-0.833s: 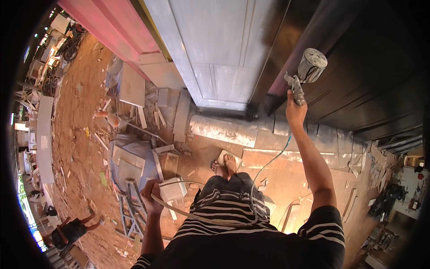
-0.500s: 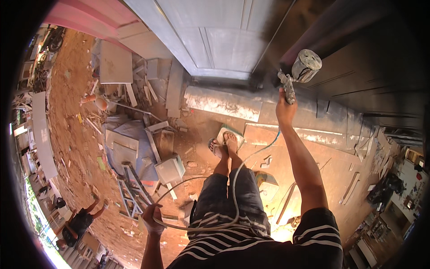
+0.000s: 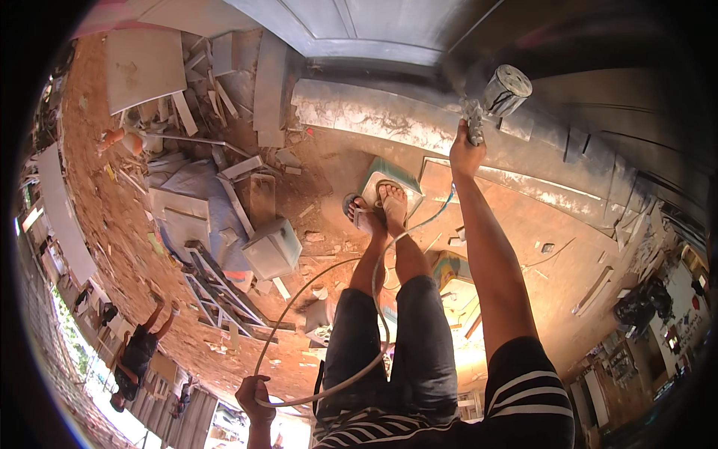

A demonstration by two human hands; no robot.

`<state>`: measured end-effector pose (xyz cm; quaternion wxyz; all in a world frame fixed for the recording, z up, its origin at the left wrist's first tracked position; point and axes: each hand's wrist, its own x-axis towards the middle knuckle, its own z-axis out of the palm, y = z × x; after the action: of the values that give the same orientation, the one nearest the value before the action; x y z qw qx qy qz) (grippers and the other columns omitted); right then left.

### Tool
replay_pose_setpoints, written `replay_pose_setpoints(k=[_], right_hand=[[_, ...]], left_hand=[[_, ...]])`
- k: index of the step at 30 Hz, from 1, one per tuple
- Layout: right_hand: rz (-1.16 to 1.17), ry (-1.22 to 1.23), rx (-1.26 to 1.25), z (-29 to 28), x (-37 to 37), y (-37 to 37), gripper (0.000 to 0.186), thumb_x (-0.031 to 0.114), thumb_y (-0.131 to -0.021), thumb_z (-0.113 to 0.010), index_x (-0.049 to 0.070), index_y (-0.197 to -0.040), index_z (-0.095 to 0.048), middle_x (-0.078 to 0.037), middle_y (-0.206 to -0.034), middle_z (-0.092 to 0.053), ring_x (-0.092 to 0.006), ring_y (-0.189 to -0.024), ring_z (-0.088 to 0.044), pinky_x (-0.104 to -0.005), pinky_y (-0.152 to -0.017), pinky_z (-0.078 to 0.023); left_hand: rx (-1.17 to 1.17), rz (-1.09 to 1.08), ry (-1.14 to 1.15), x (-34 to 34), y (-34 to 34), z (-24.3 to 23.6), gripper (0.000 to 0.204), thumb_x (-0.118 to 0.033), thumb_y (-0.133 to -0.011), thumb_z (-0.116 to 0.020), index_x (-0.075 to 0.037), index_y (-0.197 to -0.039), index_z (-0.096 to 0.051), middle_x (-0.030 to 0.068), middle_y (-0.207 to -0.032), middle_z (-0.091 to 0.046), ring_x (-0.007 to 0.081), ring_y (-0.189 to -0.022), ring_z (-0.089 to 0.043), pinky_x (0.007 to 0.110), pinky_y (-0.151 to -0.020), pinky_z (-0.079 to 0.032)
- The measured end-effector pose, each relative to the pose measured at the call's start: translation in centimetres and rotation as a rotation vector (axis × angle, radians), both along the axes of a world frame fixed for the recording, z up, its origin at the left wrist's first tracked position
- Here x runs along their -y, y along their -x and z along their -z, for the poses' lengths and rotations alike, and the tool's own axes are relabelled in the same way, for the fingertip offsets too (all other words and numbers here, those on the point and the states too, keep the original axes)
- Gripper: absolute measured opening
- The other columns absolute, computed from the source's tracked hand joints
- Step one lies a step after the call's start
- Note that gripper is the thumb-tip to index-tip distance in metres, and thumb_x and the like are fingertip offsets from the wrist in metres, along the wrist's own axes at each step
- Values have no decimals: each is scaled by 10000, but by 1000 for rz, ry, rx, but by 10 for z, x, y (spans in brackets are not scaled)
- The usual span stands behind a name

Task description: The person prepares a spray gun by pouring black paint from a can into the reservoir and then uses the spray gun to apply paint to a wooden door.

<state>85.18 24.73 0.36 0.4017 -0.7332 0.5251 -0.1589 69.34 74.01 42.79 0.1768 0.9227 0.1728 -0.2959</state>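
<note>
My right hand (image 3: 467, 156) grips a metal spray gun (image 3: 473, 123) with a paint-spattered cup (image 3: 510, 88) on its top. The gun is held out at arm's length before a dark panel (image 3: 613, 97) at the right. A grey, panelled door-like surface (image 3: 359, 26) stands beside it on the left. From the gun a thin hose (image 3: 385, 318) curves down past my legs and loops toward the lower left. There my left hand (image 3: 254, 396) is closed around the hose. Haze blurs the surface about the nozzle.
My sandalled feet rest on a box-like stool (image 3: 407, 178). A low dusty ledge (image 3: 359, 108) runs below the panels. On the left lie boards (image 3: 146, 71), a pale block (image 3: 273, 249) and a metal frame (image 3: 213, 288). Another person (image 3: 138, 355) is far left; black bags (image 3: 643, 303) lie right.
The view has tilted down, so panels and debris sit higher in the picture. The spray gun is lower relative to the grey panel's bottom edge. The hose loop hangs wider; both hands keep their grip.
</note>
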Motion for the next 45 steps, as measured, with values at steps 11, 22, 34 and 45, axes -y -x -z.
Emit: replay_pose_setpoints(k=[11, 22, 34, 45], right_hand=[[-26, 42, -256, 116, -11, -2, 447, 420, -843, -674, -26, -867, -694, -264, -823, -673, -450, -838, -646, -506, -733, -485], [-88, 53, 124, -115, 15, -17, 353, 312, -904, -672, -21, -789, -646, -44, -626, -561, -119, -613, -481, -366, -565, -413], [-258, 208, 343, -581, 55, -32, 303, 304, -894, -684, 3, -889, -653, -65, -646, -591, -155, -603, -529, -340, -608, -437], [-326, 455, 500, -853, 87, -41, 384, 355, -894, -673, 8, -740, -615, -24, -588, -549, -128, -560, -515, -327, -562, -418]], left_hand=[[-134, -87, -49, -18, 16, 62, 383, -288, -938, -495, 19, -775, -657, 109, -640, -562, 221, -587, -537, 354, -554, -387], [195, -76, 116, -29, -20, -16, 362, -265, -948, -502, 29, -796, -648, 143, -683, -613, 247, -616, -590, 357, -579, -425], [923, 43, 392, -16, -111, -146, 360, -274, -959, -472, 17, -799, -612, 161, -692, -612, 266, -609, -590, 387, -574, -429], [1326, 26, 603, 0, -165, -202, 377, -272, -958, -449, 34, -789, -588, 146, -741, -623, 235, -628, -561, 371, -600, -427]])
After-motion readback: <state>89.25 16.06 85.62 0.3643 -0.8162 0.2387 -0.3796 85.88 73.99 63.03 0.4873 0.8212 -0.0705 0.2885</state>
